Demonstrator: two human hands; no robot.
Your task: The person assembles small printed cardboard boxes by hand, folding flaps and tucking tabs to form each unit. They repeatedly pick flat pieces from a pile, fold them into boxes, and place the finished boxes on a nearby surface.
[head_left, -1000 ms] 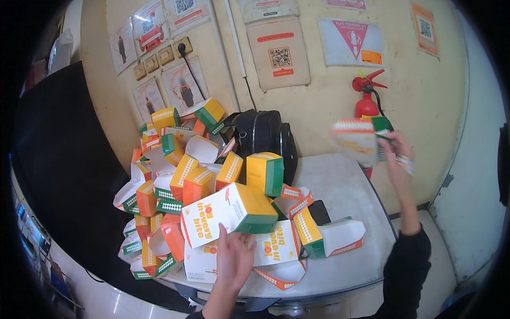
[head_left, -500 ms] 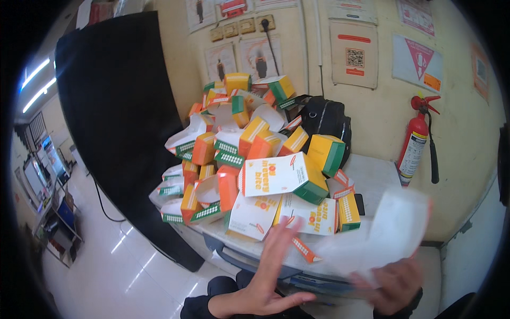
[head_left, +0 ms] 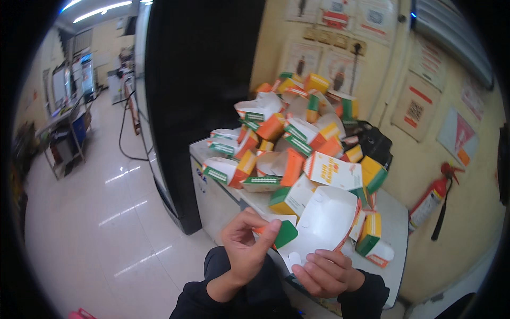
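Both my hands hold one unfolded white paper food box [head_left: 324, 220] with orange and green panels, close in front of me. My left hand [head_left: 248, 245] pinches its green and orange flap at the left side. My right hand [head_left: 325, 272] grips the box's lower edge from beneath. Just beyond it, a big heap of similar orange, green and white boxes [head_left: 295, 141] is piled on a white table [head_left: 390, 226].
A tall black panel [head_left: 196, 80] stands left of the table. A red fire extinguisher [head_left: 431, 198] and a black bag [head_left: 374, 143] sit by the yellow wall with posters. Shiny white floor [head_left: 101, 223] stretches left toward distant desks.
The view has swung left. My right hand brought the box from out at the right down in front of me, and my left hand came off the pile to pinch its flap.
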